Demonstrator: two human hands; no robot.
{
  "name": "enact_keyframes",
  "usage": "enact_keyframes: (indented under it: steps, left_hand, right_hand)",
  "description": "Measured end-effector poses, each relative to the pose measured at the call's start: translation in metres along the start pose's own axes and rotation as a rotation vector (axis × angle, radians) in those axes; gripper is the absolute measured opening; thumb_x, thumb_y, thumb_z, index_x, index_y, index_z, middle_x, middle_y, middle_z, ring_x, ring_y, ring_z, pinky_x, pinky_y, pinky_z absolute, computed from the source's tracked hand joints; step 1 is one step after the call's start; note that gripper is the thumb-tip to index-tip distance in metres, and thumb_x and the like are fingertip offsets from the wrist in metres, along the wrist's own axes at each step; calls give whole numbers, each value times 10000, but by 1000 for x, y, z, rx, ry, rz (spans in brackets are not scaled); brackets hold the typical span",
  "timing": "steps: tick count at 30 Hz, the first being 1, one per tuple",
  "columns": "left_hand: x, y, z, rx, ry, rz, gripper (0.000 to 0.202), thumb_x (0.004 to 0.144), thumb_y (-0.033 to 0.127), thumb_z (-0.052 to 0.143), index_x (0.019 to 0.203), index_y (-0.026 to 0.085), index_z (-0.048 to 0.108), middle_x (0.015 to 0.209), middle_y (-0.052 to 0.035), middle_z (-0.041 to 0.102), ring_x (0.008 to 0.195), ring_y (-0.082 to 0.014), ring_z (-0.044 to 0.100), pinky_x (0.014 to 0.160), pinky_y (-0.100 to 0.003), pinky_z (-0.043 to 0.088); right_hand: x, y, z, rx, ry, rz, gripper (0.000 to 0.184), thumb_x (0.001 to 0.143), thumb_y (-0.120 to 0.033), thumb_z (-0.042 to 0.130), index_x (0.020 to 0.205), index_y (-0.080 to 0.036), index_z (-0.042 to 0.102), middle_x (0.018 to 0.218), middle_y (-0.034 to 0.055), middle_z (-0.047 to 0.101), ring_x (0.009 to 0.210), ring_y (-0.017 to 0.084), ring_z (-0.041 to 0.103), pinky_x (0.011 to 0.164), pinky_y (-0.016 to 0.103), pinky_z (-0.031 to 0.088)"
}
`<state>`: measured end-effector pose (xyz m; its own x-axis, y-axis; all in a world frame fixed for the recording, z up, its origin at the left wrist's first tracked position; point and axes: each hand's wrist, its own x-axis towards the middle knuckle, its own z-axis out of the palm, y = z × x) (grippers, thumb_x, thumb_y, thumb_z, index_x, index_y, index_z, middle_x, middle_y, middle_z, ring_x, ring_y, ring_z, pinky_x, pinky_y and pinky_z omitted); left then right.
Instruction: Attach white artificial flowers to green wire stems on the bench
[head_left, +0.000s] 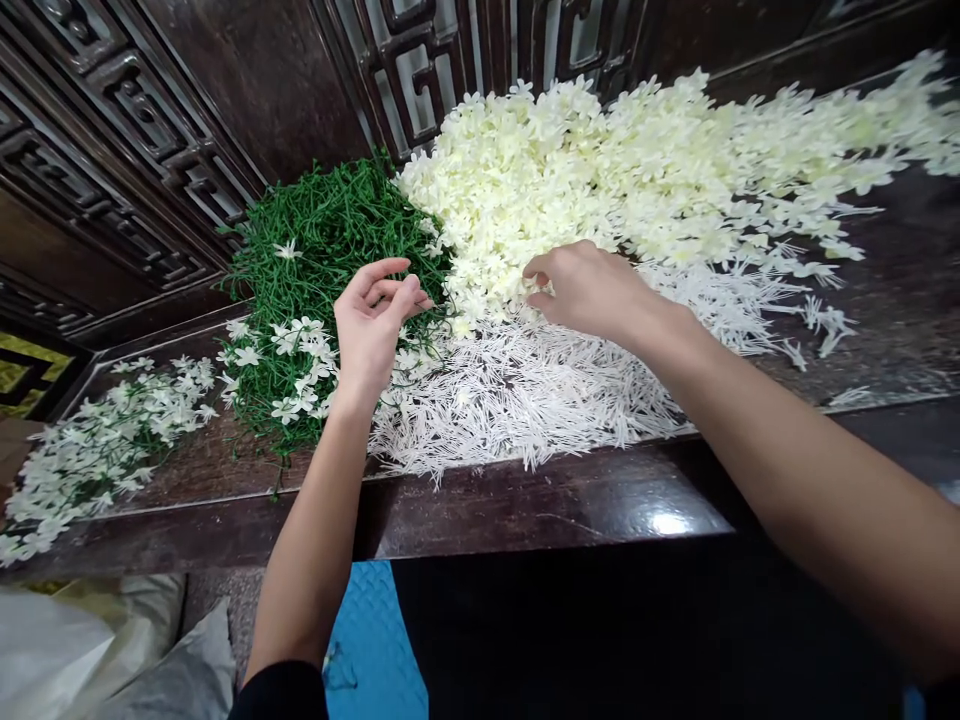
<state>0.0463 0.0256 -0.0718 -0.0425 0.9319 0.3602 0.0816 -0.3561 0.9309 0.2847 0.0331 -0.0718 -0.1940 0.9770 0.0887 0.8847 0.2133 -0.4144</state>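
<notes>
My left hand [375, 315] hovers over the edge of a mound of green plastic stems [330, 240], its fingers curled with thumb and forefinger pinched together; whatever they hold is too small to name. My right hand [585, 290] reaches into a big heap of cream artificial flower heads [637, 170], fingertips pinched down among the petals. Below both hands lies a spread of thin white plastic pieces [517, 400]. Finished green sprigs with white flowers [289, 365] lie left of my left hand.
Everything rests on a dark wooden table [525, 500] against carved dark wood panelling [150, 130]. More flowered sprigs [97, 445] lie at the far left. White bags [97, 650] and a blue mat [375, 640] are on the floor below.
</notes>
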Motion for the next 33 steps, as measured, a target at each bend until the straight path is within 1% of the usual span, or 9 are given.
enact_keyframes:
  steps: [4,7,9,11,14,19,23,26,33]
  left_hand:
    - [-3,5,5,-46,-89,-181,99,871,177,691,960,202,727,713,-4,717,718,-123,737,739,-255,659]
    - [-5,6,7,-67,-100,-264,153,903,115,616,973,199,724,805,-29,751,736,-117,745,728,-250,662]
    - [-6,5,8,-68,-123,-279,203,887,81,613,1020,199,712,920,-47,758,776,-123,756,746,-258,667]
    - [-6,5,8,-65,-163,-279,248,854,71,647,1062,196,692,971,-52,741,802,-131,759,773,-270,670]
    - [-7,5,10,-74,-195,-287,297,788,87,741,1056,192,671,810,9,669,732,-115,719,779,-280,670]
    - [-11,8,17,-144,-179,-325,243,703,64,821,875,179,693,638,80,528,581,-58,620,750,-247,669]
    - [-13,4,20,-99,-210,-347,97,759,141,814,819,156,739,743,12,651,620,-79,681,743,-266,675]
    - [-15,0,20,-90,-200,-353,74,799,189,798,853,163,755,801,-24,721,667,-106,724,719,-268,670]
    - [-18,2,23,-103,-282,-382,223,725,216,881,901,151,760,749,-45,787,691,-152,767,729,-295,674]
  right_hand:
    - [0,1,2,41,18,-26,434,821,-109,552,1203,-98,757,886,165,736,689,289,659,641,515,562]
    - [0,2,1,99,85,-43,436,838,-137,522,1203,-91,756,883,165,734,636,262,644,624,517,570]
    - [0,1,2,143,104,-104,385,862,-203,555,1171,-115,768,946,161,743,726,273,677,678,515,596]
    - [0,-1,5,167,31,-194,339,861,-263,621,1136,-140,775,1023,148,750,870,292,701,768,514,613]
    - [0,-4,13,136,-99,-278,337,865,-259,657,1163,-148,767,1115,145,748,955,296,706,861,531,609]
    - [-1,-7,16,179,-63,-233,362,925,-140,507,1186,-121,756,1039,145,762,851,251,722,776,475,633]
    - [-2,-8,5,286,9,-264,343,877,-123,557,1145,-105,771,1052,139,779,956,292,726,913,533,596]
    - [-4,-12,-1,398,-25,-306,294,875,-138,580,1082,-152,788,1062,107,787,977,286,716,925,539,579]
    - [-9,-23,-6,643,-99,-316,150,889,-205,665,1001,-178,762,1032,81,770,956,227,713,933,453,582]
